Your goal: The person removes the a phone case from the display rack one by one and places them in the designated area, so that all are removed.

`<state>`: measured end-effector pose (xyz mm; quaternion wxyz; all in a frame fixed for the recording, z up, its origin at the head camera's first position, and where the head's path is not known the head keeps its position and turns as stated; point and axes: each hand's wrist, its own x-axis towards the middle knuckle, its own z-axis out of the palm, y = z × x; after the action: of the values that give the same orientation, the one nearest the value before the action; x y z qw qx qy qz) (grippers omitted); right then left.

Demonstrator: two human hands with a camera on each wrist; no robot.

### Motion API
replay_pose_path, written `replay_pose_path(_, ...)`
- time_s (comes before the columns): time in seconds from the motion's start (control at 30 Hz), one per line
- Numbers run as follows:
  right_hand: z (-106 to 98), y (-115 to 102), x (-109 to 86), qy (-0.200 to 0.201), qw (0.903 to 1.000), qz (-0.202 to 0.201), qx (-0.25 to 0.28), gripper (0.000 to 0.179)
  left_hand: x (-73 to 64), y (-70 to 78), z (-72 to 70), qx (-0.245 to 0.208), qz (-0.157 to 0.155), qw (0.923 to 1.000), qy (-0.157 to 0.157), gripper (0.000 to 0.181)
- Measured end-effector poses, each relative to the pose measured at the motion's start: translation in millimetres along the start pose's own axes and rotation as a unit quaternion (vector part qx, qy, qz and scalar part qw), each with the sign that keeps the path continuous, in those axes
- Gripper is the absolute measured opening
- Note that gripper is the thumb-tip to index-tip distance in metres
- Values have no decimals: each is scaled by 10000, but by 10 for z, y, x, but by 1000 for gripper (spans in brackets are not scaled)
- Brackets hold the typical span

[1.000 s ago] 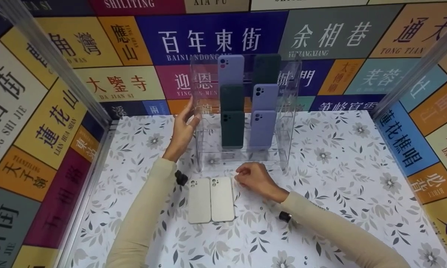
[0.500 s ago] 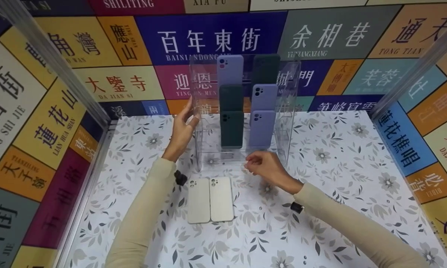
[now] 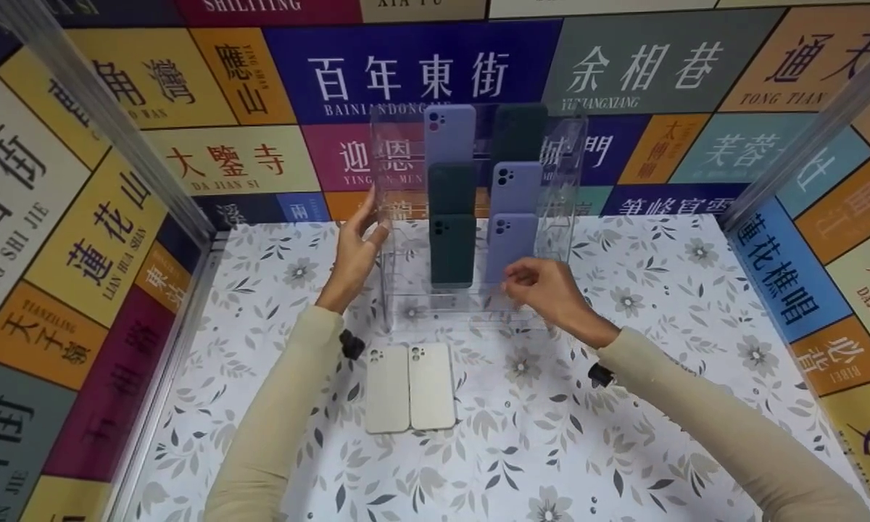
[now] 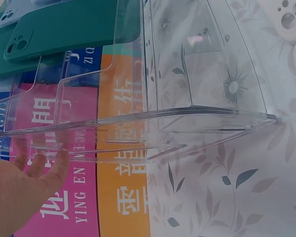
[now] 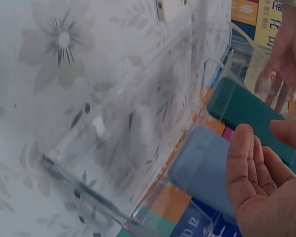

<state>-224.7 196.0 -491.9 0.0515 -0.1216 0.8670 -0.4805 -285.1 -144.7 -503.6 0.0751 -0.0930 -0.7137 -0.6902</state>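
Observation:
A clear acrylic stand (image 3: 413,296) holds several phone cases in two columns. At its left side panel rests my left hand (image 3: 357,254), fingers stretched along the outside; the left wrist view shows the fingertips (image 4: 62,157) at the clear panel. My right hand (image 3: 544,288) is raised before the bottom right lilac phone case (image 3: 513,235), overlapping its lower corner. Its fingers bend loosely with the thumb apart, nothing between them in the right wrist view. Beside that case stands a dark green phone case (image 3: 452,254). Two off-white phone cases (image 3: 388,391) lie side by side on the table.
Higher on the stand are another lilac case (image 3: 449,134) and a dark green case (image 3: 520,134). Printed panels (image 3: 413,65) enclose the back and sides. A floral cloth (image 3: 660,290) covers the table. Each wrist wears a small black camera.
My right hand has moved up and to the right, from beside the off-white cases to the front of the bottom right lilac case. My left hand has stayed at the stand.

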Motion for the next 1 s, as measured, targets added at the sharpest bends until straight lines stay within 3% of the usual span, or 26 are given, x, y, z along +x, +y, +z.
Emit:
replay_pose_path(0.2, -233, -49, 125, 327, 9992, -85, -202, 25, -5, 10, 6, 156, -105, 9998, -42, 70)
replay_pose_path(0.53, -562, -132, 249, 825, 9949, -237, -529, 27, 8, 19, 4, 174, -21, 9998, -71, 71)
replay_pose_path(1.0, -642, -125, 339, 704, 9958, -172, -555, 36, -11, 0, -17, 161, 23, 9998, -84, 70)
